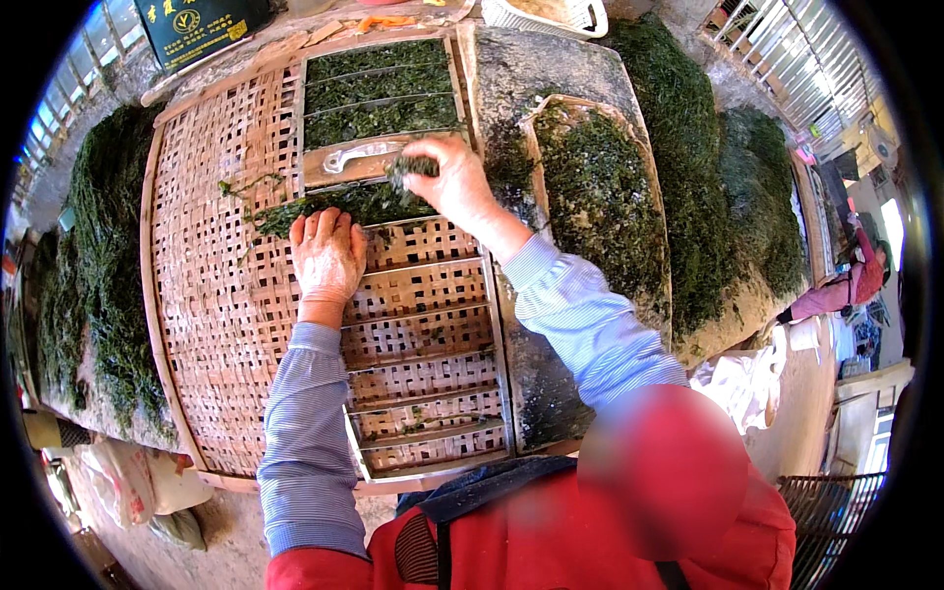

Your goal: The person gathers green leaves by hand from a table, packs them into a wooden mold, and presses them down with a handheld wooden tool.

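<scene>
A narrow slatted frame (501,374) lies on a wide woven bamboo tray (226,295). Dark green seaweed (379,90) fills its far sections, while the near ones show bare weave. Across the frame sits a wooden board (320,169) with a whitish, shiny object (364,154) on it; its kind is unclear. My left hand (327,258) lies with its fingers extended onto a strip of loose seaweed (379,204) just below the board. Above the board's right end, my right hand (454,182) pinches a small clump of seaweed (411,171).
To the right, a shallow tray holds chopped seaweed (600,197). Large seaweed heaps (674,167) stand beyond it and at the far left (108,226). A white basket (546,20) and a dark green box (202,29) are at the back. Another person (846,280) is far right.
</scene>
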